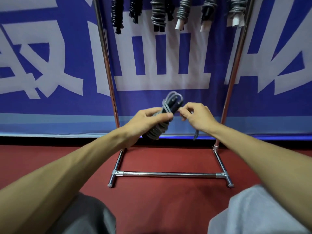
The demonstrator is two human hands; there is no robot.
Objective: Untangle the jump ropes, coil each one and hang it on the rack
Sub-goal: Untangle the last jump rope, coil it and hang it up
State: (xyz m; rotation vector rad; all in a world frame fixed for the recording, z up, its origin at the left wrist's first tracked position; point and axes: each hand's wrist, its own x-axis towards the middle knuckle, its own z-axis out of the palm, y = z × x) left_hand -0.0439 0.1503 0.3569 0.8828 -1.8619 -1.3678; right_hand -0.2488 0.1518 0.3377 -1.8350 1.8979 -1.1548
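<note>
- A blue fabric banner [50, 105] with large white characters covers the far wall. It runs from the left edge across the whole scene, behind everything else.
- A chrome metal tube rack [168, 174] stands on the dark red floor [160, 203] in front of the banner. Its left upright rises at centre-left and its low crossbar lies nearer the person.
- Along the rack's top a row of coiled jump ropes hangs side by side: black ones [117, 12] at the left, then grey ones [158, 12] to the right, some with white ends pointing down.
- The left hand [148, 119] is in the air between the uprights. Its grip is clamped around the middle of a grey jump rope bundle [170, 103] wound round dark handles, thumb on top.
- The bundle is tilted, with its upper end toward the far right and its lower end toward the near left, under the left palm.
- The right hand [197, 117] is just beside the bundle's upper end, its grip pinched together on a strand of the same rope.
- A short loose grey rope tail [195, 135] hangs below the right wrist.
- Grey trouser knees [244, 213] show at the near edge, left and right.
</note>
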